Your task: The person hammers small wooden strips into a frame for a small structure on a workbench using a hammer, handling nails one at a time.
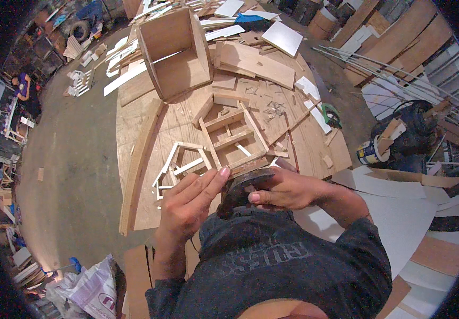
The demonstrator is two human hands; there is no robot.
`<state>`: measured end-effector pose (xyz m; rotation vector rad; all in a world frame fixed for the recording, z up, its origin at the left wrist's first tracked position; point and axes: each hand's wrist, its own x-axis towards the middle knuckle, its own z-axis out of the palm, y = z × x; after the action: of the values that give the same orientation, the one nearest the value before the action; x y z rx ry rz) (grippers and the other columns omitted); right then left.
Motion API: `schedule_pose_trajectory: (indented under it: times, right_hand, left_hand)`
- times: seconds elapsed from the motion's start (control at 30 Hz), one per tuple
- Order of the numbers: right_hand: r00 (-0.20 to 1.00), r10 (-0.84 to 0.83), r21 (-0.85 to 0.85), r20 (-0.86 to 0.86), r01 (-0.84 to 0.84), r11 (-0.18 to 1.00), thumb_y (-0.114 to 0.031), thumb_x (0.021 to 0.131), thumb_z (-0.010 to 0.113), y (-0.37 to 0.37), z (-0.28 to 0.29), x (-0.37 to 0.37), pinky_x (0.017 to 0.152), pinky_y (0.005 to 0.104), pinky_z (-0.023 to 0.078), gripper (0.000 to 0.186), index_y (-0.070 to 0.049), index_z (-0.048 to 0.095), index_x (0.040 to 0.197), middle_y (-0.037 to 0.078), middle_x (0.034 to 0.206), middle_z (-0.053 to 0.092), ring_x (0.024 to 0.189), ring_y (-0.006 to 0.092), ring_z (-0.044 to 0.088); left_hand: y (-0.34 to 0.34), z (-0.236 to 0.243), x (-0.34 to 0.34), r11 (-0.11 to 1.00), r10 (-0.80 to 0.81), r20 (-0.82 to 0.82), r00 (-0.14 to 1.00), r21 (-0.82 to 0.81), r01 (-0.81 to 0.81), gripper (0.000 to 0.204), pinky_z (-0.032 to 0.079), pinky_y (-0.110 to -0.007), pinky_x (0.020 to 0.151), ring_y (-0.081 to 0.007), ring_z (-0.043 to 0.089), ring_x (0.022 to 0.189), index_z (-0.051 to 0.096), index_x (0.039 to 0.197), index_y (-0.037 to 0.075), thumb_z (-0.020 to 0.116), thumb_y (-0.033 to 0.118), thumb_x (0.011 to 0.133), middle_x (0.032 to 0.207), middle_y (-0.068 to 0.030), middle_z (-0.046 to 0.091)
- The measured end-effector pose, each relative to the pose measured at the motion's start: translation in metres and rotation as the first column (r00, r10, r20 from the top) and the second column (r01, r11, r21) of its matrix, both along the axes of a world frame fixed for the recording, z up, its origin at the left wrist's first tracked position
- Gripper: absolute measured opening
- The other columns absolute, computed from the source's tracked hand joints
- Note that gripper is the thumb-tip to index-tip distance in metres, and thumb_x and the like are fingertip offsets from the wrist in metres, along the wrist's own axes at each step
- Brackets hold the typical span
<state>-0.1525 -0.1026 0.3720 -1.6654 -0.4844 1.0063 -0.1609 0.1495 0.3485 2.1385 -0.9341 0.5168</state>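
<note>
My right hand [293,190] is closed around a dark, worn tool [242,187] with a flat, rounded body, its exact kind unclear. It sits close in front of my body, at the near end of a wooden frame [229,139]. This frame has raised sides and several crossbars. Across from the tool, my left hand [189,204] grips the frame's near left corner, fingers stretched and close together. Part of its hold is hidden behind the hand. Just beyond the left fingers lies a smaller frame of pale strips [181,159], touching or nearly touching the bigger one.
An open wooden box [179,66] stands on the plywood worktop [133,119]. A long curved wooden piece [143,165] lies along the left side. Loose nails [276,109], boards and a green-handled saw [331,115] lie beyond and right. A person [23,87] is far left.
</note>
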Motion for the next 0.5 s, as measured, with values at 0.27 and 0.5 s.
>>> schedule_pose_trajectory:
  times: [0.27, 0.5]
  right_hand:
    - [0.973, -0.158, -0.061, -0.165, 0.15, 0.987, -0.047, 0.102, 0.047, 0.008, -0.011, -0.006, 0.052, 0.0286, 0.043, 0.044, -0.005, 0.061, 0.104, -0.002, 0.08, 0.059, 0.062, 0.0088, 0.052]
    - [0.983, -0.171, -0.031, -0.058, 0.17, 0.985, -0.05, 0.102, 0.045, 0.009, -0.021, -0.009, 0.053, 0.0291, 0.044, 0.048, -0.005, 0.061, 0.098, 0.001, 0.074, 0.057, 0.061, 0.0101, 0.052]
  left_hand:
    - [-0.007, -0.009, -0.001, 0.997, 0.074, 0.027, 0.997, -0.03, -0.073, 0.053, 0.054, -0.034, 0.071, -0.0251, 0.066, 0.079, 0.067, 0.122, 0.0, 0.064, -0.008, 0.07, 0.106, -0.0165, 0.07]
    - [-0.013, -0.005, 0.003, 0.993, 0.119, 0.046, 0.992, -0.009, -0.119, 0.054, 0.055, -0.034, 0.071, -0.026, 0.066, 0.079, 0.067, 0.121, -0.001, 0.063, -0.009, 0.068, 0.104, -0.0166, 0.07]
